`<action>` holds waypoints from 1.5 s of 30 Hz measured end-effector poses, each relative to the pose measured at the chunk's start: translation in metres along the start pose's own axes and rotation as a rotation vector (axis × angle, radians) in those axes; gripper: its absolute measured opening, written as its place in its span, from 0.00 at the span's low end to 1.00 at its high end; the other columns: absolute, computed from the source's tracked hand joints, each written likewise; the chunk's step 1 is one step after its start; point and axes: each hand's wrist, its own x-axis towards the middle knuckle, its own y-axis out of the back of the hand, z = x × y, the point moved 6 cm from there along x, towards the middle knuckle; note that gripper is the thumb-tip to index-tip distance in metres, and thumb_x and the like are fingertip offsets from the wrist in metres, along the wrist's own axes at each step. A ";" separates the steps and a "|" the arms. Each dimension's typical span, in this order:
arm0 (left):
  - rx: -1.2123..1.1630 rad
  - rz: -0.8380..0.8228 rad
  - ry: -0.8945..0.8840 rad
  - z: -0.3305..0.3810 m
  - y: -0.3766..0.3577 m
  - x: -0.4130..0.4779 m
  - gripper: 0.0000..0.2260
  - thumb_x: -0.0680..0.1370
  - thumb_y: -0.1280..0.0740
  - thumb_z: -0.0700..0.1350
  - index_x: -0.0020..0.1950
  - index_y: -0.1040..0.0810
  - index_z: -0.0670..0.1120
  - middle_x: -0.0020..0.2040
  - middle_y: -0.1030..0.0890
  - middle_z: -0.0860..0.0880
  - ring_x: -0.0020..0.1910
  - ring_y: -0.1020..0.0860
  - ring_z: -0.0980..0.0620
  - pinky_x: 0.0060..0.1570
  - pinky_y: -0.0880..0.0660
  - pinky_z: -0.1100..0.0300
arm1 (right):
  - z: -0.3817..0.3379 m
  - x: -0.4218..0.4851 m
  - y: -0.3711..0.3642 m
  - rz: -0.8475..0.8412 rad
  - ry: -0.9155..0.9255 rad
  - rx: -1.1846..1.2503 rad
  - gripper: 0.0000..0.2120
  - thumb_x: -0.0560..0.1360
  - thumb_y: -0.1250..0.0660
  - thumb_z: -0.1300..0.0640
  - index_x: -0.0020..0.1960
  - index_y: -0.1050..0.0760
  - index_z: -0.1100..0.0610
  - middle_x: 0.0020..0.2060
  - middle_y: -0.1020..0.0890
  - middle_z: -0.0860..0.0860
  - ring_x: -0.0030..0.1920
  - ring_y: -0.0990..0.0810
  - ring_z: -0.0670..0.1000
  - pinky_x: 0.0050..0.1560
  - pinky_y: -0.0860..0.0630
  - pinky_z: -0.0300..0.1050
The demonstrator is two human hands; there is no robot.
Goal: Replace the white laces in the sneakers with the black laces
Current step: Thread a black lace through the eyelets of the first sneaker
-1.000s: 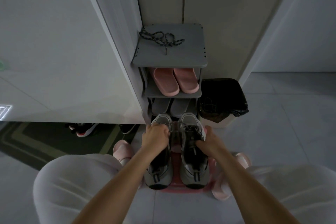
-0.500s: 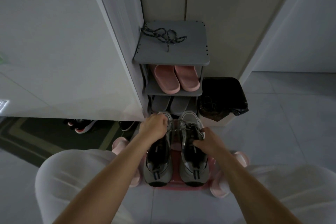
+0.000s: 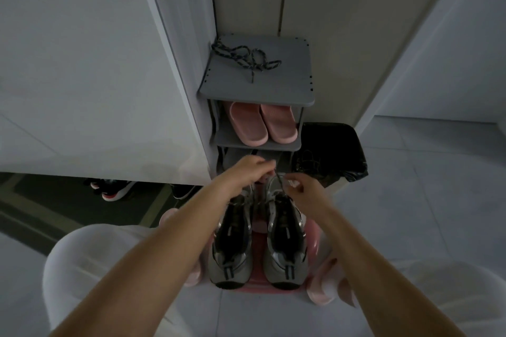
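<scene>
Head view, centre of the frame: the fingers [image 3: 291, 182] of the right hand [image 3: 305, 190] are curled and pinch a thin strand of white lace [image 3: 278, 178], and the left hand [image 3: 243, 174], fingers bent in just as tightly, appears to pinch the same strand a little higher. The two hands nearly touch over the toe end of the right-hand sneaker [image 3: 284, 238], most likely so that one can steady the strand while the other draws it out through an eyelet. In this dim light the lace reads grey rather than white, and its path through the eyelets cannot be made out. Both sneakers are grey with dark openings and a dark heel tab, heels toward the bottom of the frame; the left-hand sneaker [image 3: 232, 243] stands just beside its mate on a low pink stand [image 3: 312, 238], which probably lifts them within easy reach. Higher in the frame, well apart from the hands, the black laces [image 3: 245, 56] lie in a loose tangle on the top shelf of a grey shoe rack [image 3: 260, 87], seemingly kept ready for threading.
</scene>
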 end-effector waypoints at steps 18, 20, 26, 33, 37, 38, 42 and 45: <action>0.090 0.141 -0.054 -0.042 0.063 -0.033 0.05 0.76 0.32 0.40 0.41 0.20 0.41 0.30 0.23 0.51 0.25 0.26 0.63 0.33 0.31 0.66 | -0.065 0.030 0.037 0.144 0.032 0.558 0.03 0.74 0.31 0.60 0.43 0.19 0.58 0.25 0.30 0.50 0.24 0.34 0.45 0.26 0.34 0.37; 0.421 0.148 -0.037 -0.053 0.060 -0.031 0.07 0.76 0.32 0.43 0.43 0.19 0.39 0.34 0.24 0.48 0.33 0.25 0.57 0.37 0.31 0.63 | -0.066 0.028 0.037 0.145 0.050 0.572 0.05 0.75 0.32 0.60 0.41 0.19 0.57 0.25 0.30 0.51 0.25 0.33 0.45 0.27 0.33 0.37; 0.313 0.139 0.050 -0.063 0.047 -0.032 0.10 0.76 0.32 0.45 0.35 0.25 0.48 0.30 0.25 0.49 0.28 0.26 0.56 0.27 0.32 0.69 | -0.054 0.032 0.009 -0.020 0.056 0.410 0.06 0.76 0.34 0.61 0.52 0.22 0.57 0.34 0.20 0.49 0.31 0.22 0.43 0.37 0.23 0.34; -0.083 0.225 0.113 -0.049 0.010 -0.014 0.09 0.75 0.31 0.40 0.36 0.26 0.47 0.31 0.23 0.48 0.26 0.25 0.56 0.25 0.27 0.65 | 0.017 0.021 -0.032 -0.123 0.057 -0.435 0.11 0.78 0.41 0.53 0.47 0.21 0.56 0.45 0.19 0.55 0.48 0.20 0.57 0.48 0.25 0.46; 0.102 0.266 0.123 -0.045 -0.004 -0.002 0.08 0.72 0.30 0.48 0.34 0.24 0.49 0.32 0.20 0.48 0.28 0.24 0.50 0.36 0.21 0.53 | 0.027 0.023 -0.035 -0.097 0.086 -0.397 0.13 0.77 0.39 0.53 0.36 0.24 0.56 0.38 0.22 0.55 0.42 0.22 0.56 0.41 0.27 0.45; 0.156 0.251 0.128 -0.043 -0.007 -0.002 0.06 0.73 0.30 0.47 0.38 0.22 0.49 0.34 0.20 0.48 0.29 0.23 0.50 0.34 0.22 0.56 | 0.029 0.024 -0.035 -0.097 0.085 -0.401 0.15 0.77 0.38 0.54 0.31 0.28 0.55 0.36 0.24 0.54 0.39 0.23 0.55 0.39 0.30 0.43; 0.313 0.247 0.123 -0.042 -0.014 0.003 0.08 0.74 0.31 0.47 0.50 0.20 0.44 0.40 0.20 0.47 0.34 0.24 0.53 0.23 0.38 0.68 | 0.038 0.031 -0.038 -0.092 0.076 -0.361 0.21 0.74 0.36 0.57 0.24 0.35 0.55 0.33 0.28 0.55 0.33 0.27 0.54 0.35 0.31 0.44; 0.312 0.266 0.127 -0.043 -0.017 0.009 0.08 0.75 0.31 0.47 0.49 0.20 0.44 0.45 0.17 0.44 0.31 0.26 0.55 0.22 0.40 0.69 | 0.045 0.035 -0.043 -0.087 0.069 -0.332 0.11 0.73 0.35 0.58 0.33 0.22 0.58 0.38 0.24 0.58 0.35 0.25 0.55 0.37 0.28 0.45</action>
